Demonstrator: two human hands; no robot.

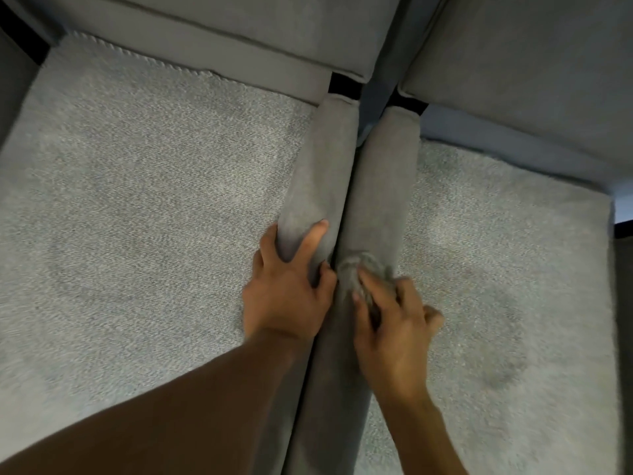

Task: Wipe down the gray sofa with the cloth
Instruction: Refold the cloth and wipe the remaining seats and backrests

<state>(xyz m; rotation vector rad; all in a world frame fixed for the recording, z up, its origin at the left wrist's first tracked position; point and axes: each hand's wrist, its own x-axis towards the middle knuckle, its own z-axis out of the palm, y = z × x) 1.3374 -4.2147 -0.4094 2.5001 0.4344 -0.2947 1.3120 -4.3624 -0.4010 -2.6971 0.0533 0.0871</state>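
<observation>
The left hand (287, 289) grips the near part of the left armrest (322, 173), thumb on top, fingers curled over its outer side. The right hand (394, 323) pinches a bunched gray cloth (370, 269) and presses it onto the right armrest (387, 173), beside the seam where the two armrests meet. Step in hand: wiping the armrests of the gray sofa (137, 200). The next move probably calls for drawing the cloth along the armrest toward the back cushions (257, 32) under even pressure.
</observation>
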